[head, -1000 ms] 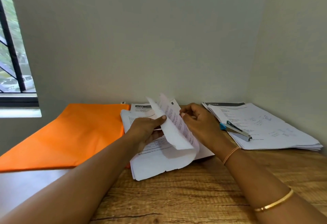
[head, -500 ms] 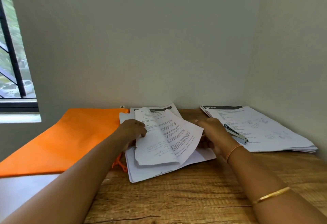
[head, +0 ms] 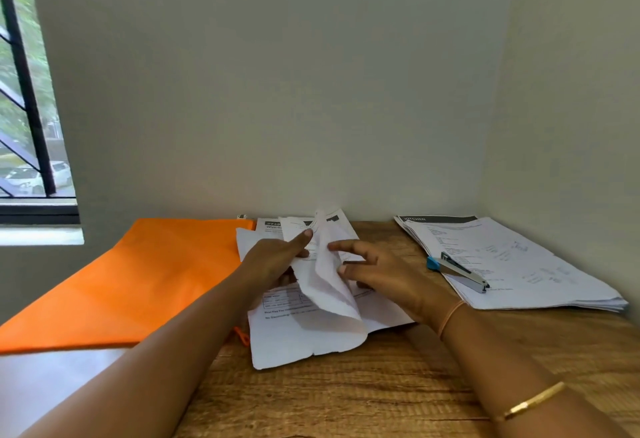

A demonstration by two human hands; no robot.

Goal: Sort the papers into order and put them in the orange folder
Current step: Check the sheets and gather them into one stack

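A loose pile of printed papers (head: 294,340) lies on the wooden table in front of me. Several of its sheets (head: 325,281) stand lifted and curled. My left hand (head: 273,261) pinches them from the left, thumb on the sheets' upper part. My right hand (head: 381,271) is at their right side with fingers spread, fingertips touching the paper. The orange folder (head: 138,281) lies flat to the left, its edge under the pile. An orange string (head: 240,335) sticks out beside the pile.
A second stack of papers (head: 536,271) lies at the right by the wall, with a blue and silver stapler (head: 457,271) on top. Walls close the back and right. A window (head: 27,126) is at the left. The wooden table (head: 346,396) extends toward me.
The sheets that lay folded over flat half a second ago are lifted upright again. My left hand moved up onto them; my right hand came off the table to their right edge.
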